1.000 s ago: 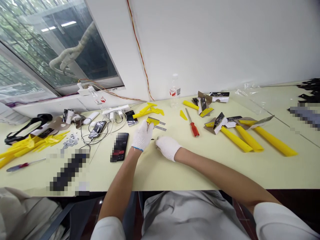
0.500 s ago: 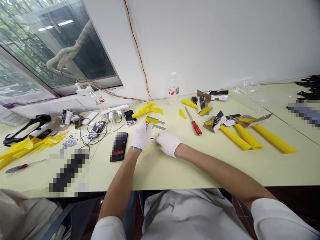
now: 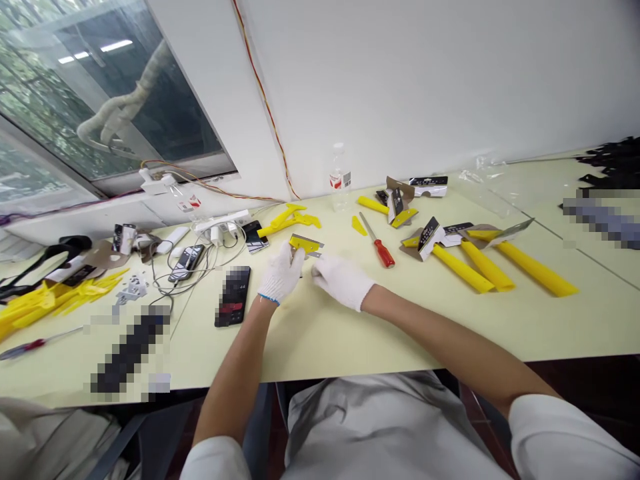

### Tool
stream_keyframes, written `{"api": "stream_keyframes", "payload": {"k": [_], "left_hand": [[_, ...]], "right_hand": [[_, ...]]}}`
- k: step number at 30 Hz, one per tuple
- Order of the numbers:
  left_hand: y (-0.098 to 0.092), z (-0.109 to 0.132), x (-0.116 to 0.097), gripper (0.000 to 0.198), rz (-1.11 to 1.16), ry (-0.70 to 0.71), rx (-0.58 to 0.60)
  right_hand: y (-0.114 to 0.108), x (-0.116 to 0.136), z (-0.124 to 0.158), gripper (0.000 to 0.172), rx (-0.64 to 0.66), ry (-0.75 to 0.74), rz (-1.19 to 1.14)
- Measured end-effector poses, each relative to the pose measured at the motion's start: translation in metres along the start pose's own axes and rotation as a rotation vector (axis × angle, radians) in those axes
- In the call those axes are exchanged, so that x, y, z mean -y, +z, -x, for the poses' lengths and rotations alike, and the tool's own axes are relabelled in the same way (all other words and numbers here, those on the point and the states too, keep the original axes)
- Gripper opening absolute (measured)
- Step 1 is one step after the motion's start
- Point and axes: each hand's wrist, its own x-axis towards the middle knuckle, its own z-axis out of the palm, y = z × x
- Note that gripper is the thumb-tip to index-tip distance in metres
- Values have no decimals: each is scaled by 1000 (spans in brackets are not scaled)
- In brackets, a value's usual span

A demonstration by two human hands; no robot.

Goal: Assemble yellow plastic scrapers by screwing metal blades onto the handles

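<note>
My left hand (image 3: 279, 275), in a white knitted glove, is closed on a yellow plastic scraper piece (image 3: 304, 244) with flat metal blades along it. The blade ends (image 3: 315, 255) stick out to the right, toward my other hand. My right hand (image 3: 344, 281), also gloved, is just beside them with its fingers curled together. What lies between those fingertips is hidden. Behind the held piece lies a yellow scraper handle (image 3: 287, 221). A small yellow plate (image 3: 359, 225) and a red-handled screwdriver (image 3: 384, 253) lie to the right.
Yellow-handled scrapers (image 3: 463, 268) with card sleeves lie at the right. A water bottle (image 3: 340, 180) stands by the wall. Phone (image 3: 233, 297), power strip (image 3: 225, 221) with cables, loose metal plates (image 3: 133, 287) and more yellow parts (image 3: 55, 300) are on the left.
My right hand has moved up closer to the blade ends and the held piece. My left hand keeps its hold. The whole view has shifted slightly.
</note>
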Motion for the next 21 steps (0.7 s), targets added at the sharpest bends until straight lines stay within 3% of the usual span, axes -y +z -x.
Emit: {"api": "stream_keyframes", "payload": {"k": [4,6,12,21], "left_hand": [[5,5,-5,21,17,14,93],[9,9,-7,23,53,6,136],[21,17,-13,22,-15,60,219],[29,23,-12,26,-10,122,227]], "right_hand": [[3,-25,13,15,-321,27,-199],[6,-33,16,13,-409,30,-241],[11,-37,20,12,-488,47,-257],[12,-35,21,14,-492,60,-263]]}}
